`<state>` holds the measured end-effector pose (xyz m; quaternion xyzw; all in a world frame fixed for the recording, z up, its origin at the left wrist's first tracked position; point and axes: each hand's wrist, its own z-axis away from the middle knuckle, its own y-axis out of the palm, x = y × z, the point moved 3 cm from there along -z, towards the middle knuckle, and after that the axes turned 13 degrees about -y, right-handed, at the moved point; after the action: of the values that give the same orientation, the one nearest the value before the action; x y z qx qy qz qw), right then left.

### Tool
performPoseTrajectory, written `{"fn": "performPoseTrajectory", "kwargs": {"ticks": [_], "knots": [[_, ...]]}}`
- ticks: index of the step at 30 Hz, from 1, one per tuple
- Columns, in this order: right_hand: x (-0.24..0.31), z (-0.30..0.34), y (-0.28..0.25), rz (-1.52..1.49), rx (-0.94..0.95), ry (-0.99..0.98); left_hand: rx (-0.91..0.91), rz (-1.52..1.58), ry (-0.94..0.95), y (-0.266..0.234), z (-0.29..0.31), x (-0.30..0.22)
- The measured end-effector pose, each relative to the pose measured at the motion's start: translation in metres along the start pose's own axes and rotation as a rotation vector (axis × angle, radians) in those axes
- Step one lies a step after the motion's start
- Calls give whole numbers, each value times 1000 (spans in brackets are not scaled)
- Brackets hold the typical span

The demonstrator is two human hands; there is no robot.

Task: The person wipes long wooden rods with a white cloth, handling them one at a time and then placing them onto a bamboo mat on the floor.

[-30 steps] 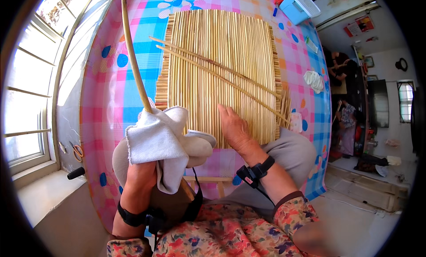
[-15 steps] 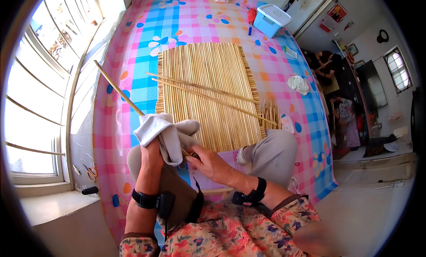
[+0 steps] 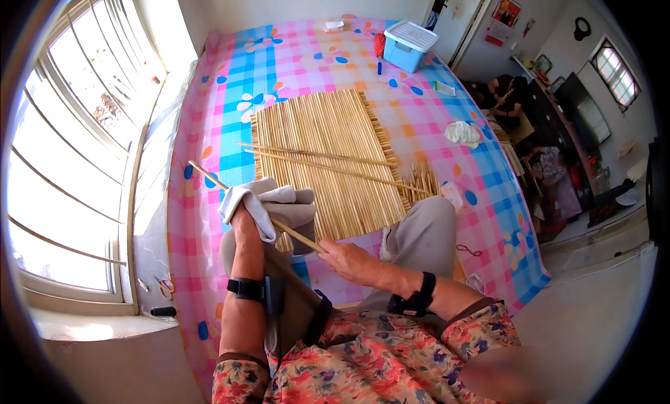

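A long, thin, straw-coloured stick [image 3: 298,235] slants from the upper left down toward my lap. My left hand [image 3: 243,221] grips it through a white cloth [image 3: 246,203], which hides most of the fingers. The stick's near end is held by my right hand [image 3: 349,262], its fingers closed around it in front of my bent leg. Beyond my hands lies a mat of many parallel sticks [image 3: 317,125], its side edges uneven. Across the mat, two loose sticks [image 3: 335,169] rest at a slant.
Short stick ends [image 3: 421,179] cluster by the mat's right edge. A checked, flowered sheet [image 3: 202,257] lies underneath. Farther back stands a blue box with a white lid [image 3: 406,51]; a crumpled white cloth [image 3: 463,133] lies right. Scissors [image 3: 166,287] sit on the window ledge. Another person [image 3: 513,100] is at the far right.
My right hand has moved away from the left, toward the lower right, and more stick shows between them. The stick's far end sticks out less beyond the cloth. The view has tilted up.
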<state>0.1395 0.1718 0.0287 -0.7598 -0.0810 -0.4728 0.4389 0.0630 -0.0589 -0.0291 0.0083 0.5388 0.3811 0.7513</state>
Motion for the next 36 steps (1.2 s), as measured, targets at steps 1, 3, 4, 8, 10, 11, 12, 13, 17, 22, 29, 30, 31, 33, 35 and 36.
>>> {"fn": "performPoseTrajectory", "kwargs": {"ticks": [1,3,4,8,10,11,12,13,17,22,29,30,31,33,35,36], "knots": [[3,22,-8,23,38,-20,8,21,-12,4,5,-3],[15,67,-34,-104,38,86,-8,20,-46,15,16,-6],[25,84,-45,-55,75,90,-33,-3,-32,14,20,-8],[45,143,-74,-82,33,297,-69,-10,-3,12,24,-15],[48,162,-85,-127,22,499,-45,23,8,9,19,-13],[47,172,-91,-88,8,504,-19,48,18,7,15,-11],[44,182,-97,-50,-5,509,6,73,28,5,11,-10],[43,191,-102,-11,-27,518,68,113,-17,14,17,-12],[43,197,-107,-28,-111,524,135,167,-117,27,37,-25],[21,195,-104,-104,-140,525,233,272,4,16,33,-26],[33,183,-113,-365,-377,531,334,304,-29,-1,12,-13],[33,165,-108,-368,-384,488,350,291,-44,0,12,-12],[33,142,-102,-368,-386,444,321,331,-135,-4,5,-6],[18,99,-86,-356,-409,356,379,320,-224,18,26,-7],[7,41,-65,-350,-335,294,302,288,-299,24,37,-9],[6,15,-56,-357,-310,293,376,275,-308,28,40,-9]]}}
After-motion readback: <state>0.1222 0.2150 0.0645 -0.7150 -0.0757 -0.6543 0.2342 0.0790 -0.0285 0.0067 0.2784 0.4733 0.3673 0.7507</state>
